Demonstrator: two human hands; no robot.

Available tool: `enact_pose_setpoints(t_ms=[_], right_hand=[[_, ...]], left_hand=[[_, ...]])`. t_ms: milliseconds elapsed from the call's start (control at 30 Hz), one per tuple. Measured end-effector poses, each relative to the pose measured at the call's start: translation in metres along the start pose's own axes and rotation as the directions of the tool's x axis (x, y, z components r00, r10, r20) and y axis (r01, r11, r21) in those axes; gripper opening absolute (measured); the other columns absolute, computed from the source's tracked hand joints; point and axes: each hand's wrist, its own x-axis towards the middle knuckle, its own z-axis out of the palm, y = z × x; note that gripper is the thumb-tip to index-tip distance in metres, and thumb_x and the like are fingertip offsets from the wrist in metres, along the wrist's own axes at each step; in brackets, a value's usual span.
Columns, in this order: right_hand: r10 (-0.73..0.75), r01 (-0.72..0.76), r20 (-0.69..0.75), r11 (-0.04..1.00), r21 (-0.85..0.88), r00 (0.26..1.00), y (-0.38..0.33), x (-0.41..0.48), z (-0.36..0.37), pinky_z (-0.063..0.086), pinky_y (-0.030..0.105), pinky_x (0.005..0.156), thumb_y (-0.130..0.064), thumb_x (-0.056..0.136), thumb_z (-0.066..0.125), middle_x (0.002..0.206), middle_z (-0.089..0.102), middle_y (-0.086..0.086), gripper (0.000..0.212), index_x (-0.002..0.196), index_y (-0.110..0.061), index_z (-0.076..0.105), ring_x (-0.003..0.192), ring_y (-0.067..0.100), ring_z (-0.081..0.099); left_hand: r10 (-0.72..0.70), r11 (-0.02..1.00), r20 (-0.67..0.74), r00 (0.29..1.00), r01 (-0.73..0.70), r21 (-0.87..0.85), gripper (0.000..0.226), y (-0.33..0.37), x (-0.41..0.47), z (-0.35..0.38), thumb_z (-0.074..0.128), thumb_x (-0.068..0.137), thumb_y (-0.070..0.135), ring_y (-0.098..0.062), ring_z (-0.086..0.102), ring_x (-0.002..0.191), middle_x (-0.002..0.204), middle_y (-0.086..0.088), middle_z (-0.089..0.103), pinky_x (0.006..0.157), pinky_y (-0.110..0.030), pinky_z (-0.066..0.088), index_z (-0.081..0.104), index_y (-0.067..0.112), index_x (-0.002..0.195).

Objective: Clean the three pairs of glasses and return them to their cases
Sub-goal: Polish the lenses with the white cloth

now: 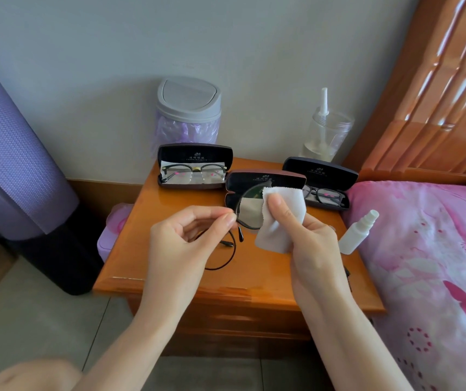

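Left hand (186, 235) pinches the glasses (247, 211) by the rim, above the nightstand (254, 266); right hand (308, 238) clamps a cloth (282, 218) over one lens. Just behind — an empty open case (265, 182); farther back, two cases (195, 166) holding glasses.

White cloth (279, 218), black-framed glasses (247, 218), orange wooden nightstand (169, 258), pink floral bedsheet (429, 263), purple textured mat (9, 153).

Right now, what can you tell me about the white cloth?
The white cloth is a small, soft-looking square, probably a lens wipe, with a fine woven texture. It is folded over one round lens of the thin black-framed glasses, with the right hand pinching it there, thumb on top. Its lower part hangs loose above the wooden nightstand, in front of the middle open case.
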Motion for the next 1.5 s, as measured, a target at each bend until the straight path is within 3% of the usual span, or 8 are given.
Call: enact_pose_setpoints(t_ms=[233,667,900,1000,1133,1200,1400,1500], right_hand=[[0.03,-0.024,0.093,0.998,-0.065,0.995,0.006,-0.014,0.001,0.05,0.012,0.059,-0.04,0.069,0.071,0.085,0.073,-0.002,0.035,0.092,-0.013,0.076,0.074,0.002,0.064],[0.064,-0.021,0.216,0.981,-0.194,0.974,0.002,-0.008,0.001,0.05,0.014,0.056,-0.039,0.063,0.074,0.085,0.072,0.005,0.036,0.089,-0.013,0.075,0.066,0.002,0.063],[0.076,0.0,0.253,0.958,-0.286,0.964,-0.004,0.001,-0.011,0.048,0.014,0.055,-0.038,0.058,0.076,0.078,0.074,-0.002,0.041,0.088,-0.01,0.076,0.067,0.005,0.067],[0.091,0.007,0.288,0.946,-0.324,0.953,-0.008,0.005,-0.02,0.052,0.02,0.061,-0.037,0.06,0.076,0.081,0.075,0.0,0.036,0.085,-0.011,0.077,0.075,0.011,0.069],[0.107,0.0,0.288,0.937,-0.349,0.952,-0.01,0.012,-0.031,0.053,0.046,0.086,-0.038,0.06,0.084,0.091,0.075,0.009,0.036,0.085,-0.014,0.078,0.095,0.03,0.068],[0.109,-0.008,0.275,0.939,-0.344,0.955,-0.009,0.013,-0.034,0.052,0.05,0.088,-0.04,0.06,0.085,0.093,0.074,0.009,0.038,0.087,-0.015,0.077,0.098,0.033,0.066],[0.06,0.032,0.302,0.956,-0.29,0.952,-0.005,0.011,-0.027,0.051,0.027,0.069,-0.04,0.062,0.074,0.09,0.075,0.005,0.036,0.088,-0.015,0.077,0.086,0.018,0.067],[0.054,0.047,0.323,0.954,-0.295,0.945,0.001,0.008,-0.018,0.055,0.026,0.07,-0.039,0.066,0.079,0.093,0.074,0.005,0.037,0.094,-0.014,0.076,0.088,0.017,0.068]], left_hand=[[0.003,1.0,-0.014,1.0,-0.003,-0.003,0.01,-0.001,0.002,-0.001,0.071,0.078,0.014,-0.001,0.069,0.078,0.077,0.01,0.074,0.066,-0.007,0.049,0.072,0.023,0.081],[0.045,0.998,0.011,0.999,-0.045,0.04,0.014,-0.004,0.002,-0.004,0.071,0.078,0.011,0.0,0.069,0.081,0.079,0.015,0.074,0.067,-0.008,0.05,0.072,0.025,0.081],[0.075,0.991,0.042,0.996,-0.079,0.104,0.016,-0.002,0.003,-0.006,0.072,0.079,0.011,0.006,0.067,0.079,0.078,0.021,0.072,0.065,-0.003,0.047,0.071,0.027,0.079],[0.076,0.991,0.045,0.996,-0.081,0.11,0.014,-0.001,0.003,-0.006,0.072,0.078,0.013,0.005,0.067,0.08,0.078,0.021,0.072,0.065,-0.004,0.047,0.072,0.027,0.079],[0.075,0.991,0.05,0.996,-0.08,0.11,0.011,-0.001,0.003,-0.004,0.073,0.078,0.015,0.006,0.066,0.081,0.078,0.02,0.072,0.066,-0.003,0.046,0.072,0.026,0.08],[0.076,0.992,0.05,0.996,-0.081,0.101,0.01,-0.001,0.004,-0.004,0.073,0.078,0.015,0.004,0.067,0.081,0.078,0.018,0.073,0.067,-0.004,0.047,0.073,0.024,0.08],[0.082,0.992,0.057,0.995,-0.087,0.091,0.01,-0.003,0.004,-0.004,0.072,0.077,0.015,0.004,0.067,0.081,0.077,0.018,0.073,0.066,-0.004,0.047,0.073,0.025,0.081],[0.09,0.99,0.073,0.993,-0.097,0.1,0.017,-0.004,0.003,-0.003,0.072,0.077,0.013,0.008,0.066,0.081,0.077,0.025,0.071,0.066,-0.003,0.047,0.071,0.03,0.079]])
